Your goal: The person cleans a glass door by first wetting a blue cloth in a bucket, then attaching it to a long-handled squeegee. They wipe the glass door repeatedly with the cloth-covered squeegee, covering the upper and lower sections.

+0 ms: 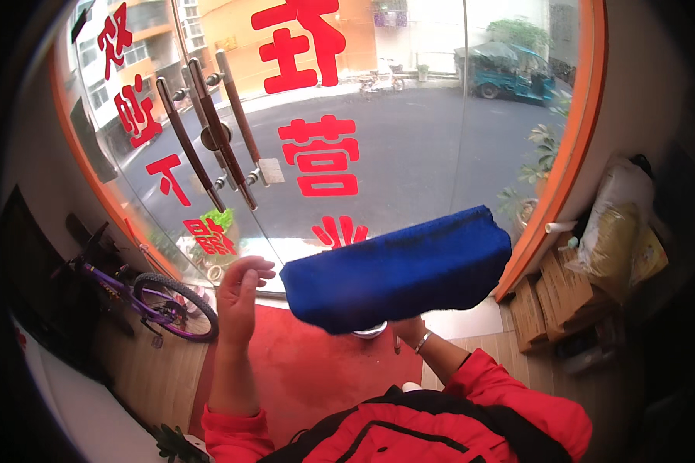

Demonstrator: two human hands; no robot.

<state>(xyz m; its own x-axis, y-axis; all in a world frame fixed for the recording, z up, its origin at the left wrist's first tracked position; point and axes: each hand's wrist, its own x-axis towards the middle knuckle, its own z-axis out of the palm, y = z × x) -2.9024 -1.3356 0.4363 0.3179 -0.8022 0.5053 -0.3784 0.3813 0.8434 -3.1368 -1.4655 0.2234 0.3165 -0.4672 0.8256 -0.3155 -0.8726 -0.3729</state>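
Note:
A long tool head covered in blue cloth (397,269), probably a window-washing or mop head, is raised in front of the glass door (405,156), tilted up toward the right. My right hand (408,329) is just below its lower edge, closed around what looks like its handle; the fingers are mostly hidden behind the cloth. A bracelet circles that wrist. My left hand (247,280) is to the left of the cloth, apart from it, with fingers loosely bent and nothing in them. Large red characters are on the glass.
Metal and wood door handles (214,133) stand at upper left. A purple bicycle (150,301) leans at the left. Cardboard boxes (562,295) and a filled plastic bag (614,214) are stacked at the right. A red mat (330,370) covers part of the floor.

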